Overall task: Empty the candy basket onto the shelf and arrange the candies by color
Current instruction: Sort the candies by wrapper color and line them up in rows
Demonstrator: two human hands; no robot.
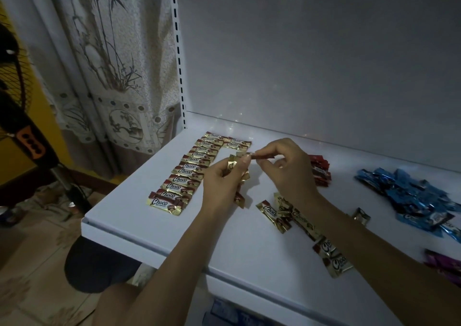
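On the white shelf (159,216) a neat row of gold Choco candies (189,173) runs along the left side. My left hand (222,186) grips a bunch of gold candies (243,178). My right hand (287,168) pinches a single candy (259,156) just above them, over the shelf's middle. Loose gold candies (277,213) lie under my right forearm. A small red stack (320,171) sits behind my right hand. A blue pile (411,196) lies at the right, and purple candies (444,263) at the right edge. No basket is in view.
A white back panel (311,63) rises behind the shelf, with a slotted upright (179,58) at its left. A patterned curtain (112,63) and a black standing fan (22,126) are to the left. The shelf's front edge (224,273) is near my knee.
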